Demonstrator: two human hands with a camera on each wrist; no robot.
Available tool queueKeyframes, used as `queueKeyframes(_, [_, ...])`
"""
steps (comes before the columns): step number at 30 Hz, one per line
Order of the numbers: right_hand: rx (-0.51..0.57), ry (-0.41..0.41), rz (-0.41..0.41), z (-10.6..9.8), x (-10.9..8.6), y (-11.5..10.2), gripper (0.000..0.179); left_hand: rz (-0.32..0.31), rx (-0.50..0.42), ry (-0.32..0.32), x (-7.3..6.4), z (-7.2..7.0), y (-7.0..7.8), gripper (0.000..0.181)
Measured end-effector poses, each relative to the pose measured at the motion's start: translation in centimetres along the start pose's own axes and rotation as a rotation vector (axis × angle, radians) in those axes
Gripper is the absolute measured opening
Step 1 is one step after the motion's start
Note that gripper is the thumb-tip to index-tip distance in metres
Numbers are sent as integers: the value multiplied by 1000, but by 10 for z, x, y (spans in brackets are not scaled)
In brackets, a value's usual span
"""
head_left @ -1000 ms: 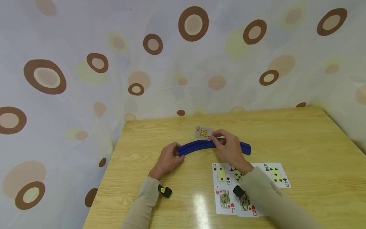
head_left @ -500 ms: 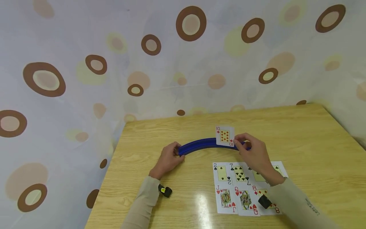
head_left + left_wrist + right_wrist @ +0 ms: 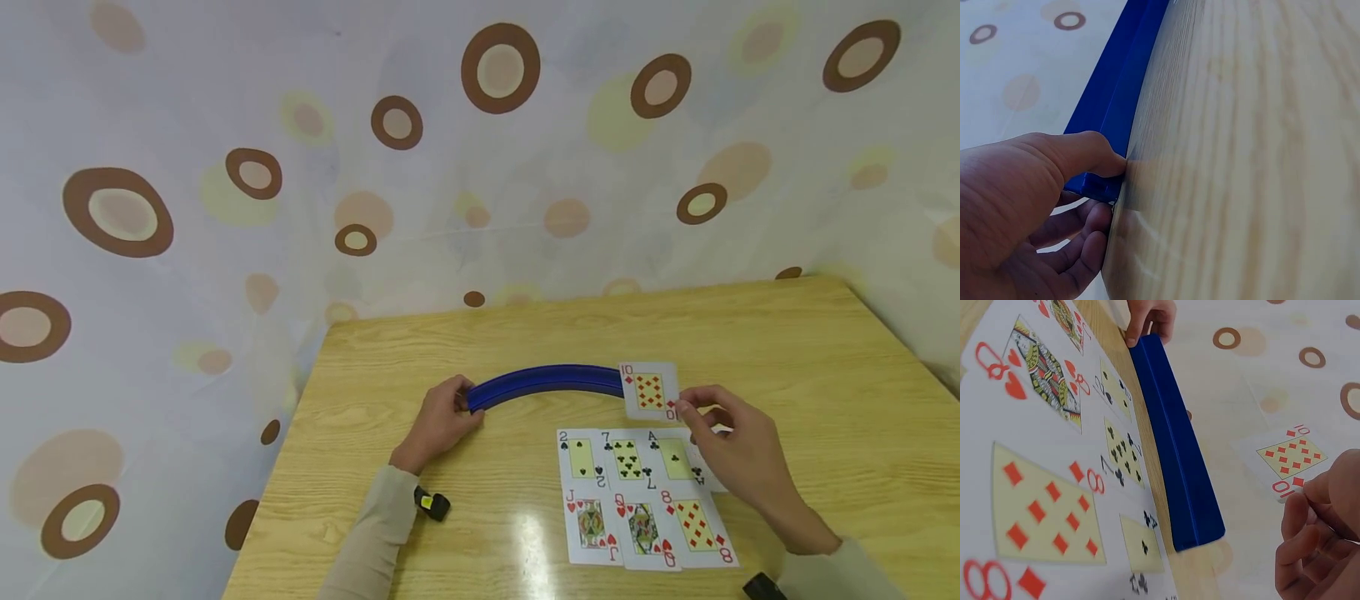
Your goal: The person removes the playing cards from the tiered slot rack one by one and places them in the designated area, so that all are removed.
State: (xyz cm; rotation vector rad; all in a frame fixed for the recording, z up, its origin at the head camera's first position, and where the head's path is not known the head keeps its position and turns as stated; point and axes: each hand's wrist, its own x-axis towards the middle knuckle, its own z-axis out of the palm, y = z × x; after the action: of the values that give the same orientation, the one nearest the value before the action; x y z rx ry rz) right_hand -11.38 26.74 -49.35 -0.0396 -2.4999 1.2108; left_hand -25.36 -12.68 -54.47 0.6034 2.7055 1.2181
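Note:
A curved blue card holder (image 3: 555, 379) lies across the table. My left hand (image 3: 438, 421) grips its left end between thumb and fingers, as the left wrist view also shows around the blue holder (image 3: 1119, 81). By its lower right corner, my right hand (image 3: 750, 458) pinches the ten of diamonds (image 3: 649, 392) between thumb and fingertips. That card is face up and overlaps the holder's right end in the head view. In the right wrist view the ten of diamonds (image 3: 1291, 459) appears apart from the holder (image 3: 1175, 444), raised off the table.
Playing cards lie face up in two rows: two of spades (image 3: 581, 458), seven of clubs (image 3: 628, 458) and ace of clubs (image 3: 675, 458) above the jack (image 3: 591, 523) and queen of hearts (image 3: 643, 529) and eight of diamonds (image 3: 696, 527). My right hand partly covers another card. A patterned wall covering (image 3: 420, 183) rises behind.
My right hand has carried the ten of diamonds rightward along the holder and toward me, from behind its middle to its right end. My left hand stays in place.

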Motion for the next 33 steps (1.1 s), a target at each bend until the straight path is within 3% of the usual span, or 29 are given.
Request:
queueKeyframes(14, [-70,-79,199,-22,-29,27,23,23,11,19,-3,-2,-4,30])
queueKeyframes(28, [-155,-112,278,-48,-59,46,32,19,6,11,-1,-4,1,29])
queueKeyframes(33, [-209,-160,362,-56,-70,53,40,7,-3,-1,-1,-3,3,30])
